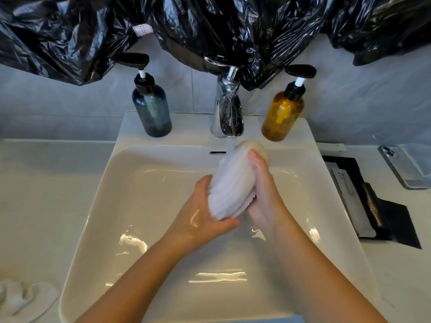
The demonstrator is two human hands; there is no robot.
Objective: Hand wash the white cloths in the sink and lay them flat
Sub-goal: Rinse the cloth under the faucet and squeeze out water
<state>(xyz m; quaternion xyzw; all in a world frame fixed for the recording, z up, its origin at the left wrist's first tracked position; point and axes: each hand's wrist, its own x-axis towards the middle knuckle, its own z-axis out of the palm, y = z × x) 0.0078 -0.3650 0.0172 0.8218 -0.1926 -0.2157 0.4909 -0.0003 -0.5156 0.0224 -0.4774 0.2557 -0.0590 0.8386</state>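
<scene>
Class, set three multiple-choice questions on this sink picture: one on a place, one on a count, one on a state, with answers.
1. Relative to the tap, the amber bottle stands: A left; B right; C in the basin.
2. Pump bottles on the sink ledge: A one; B two; C three.
3. The held white cloth is: A spread flat; B bunched under running water; C draped over the tap.
Answers: 1 B, it stands at the tap's right. 2 B, a blue-grey bottle and the amber one. 3 B, the left hand and right hand grip it in that water.
</scene>
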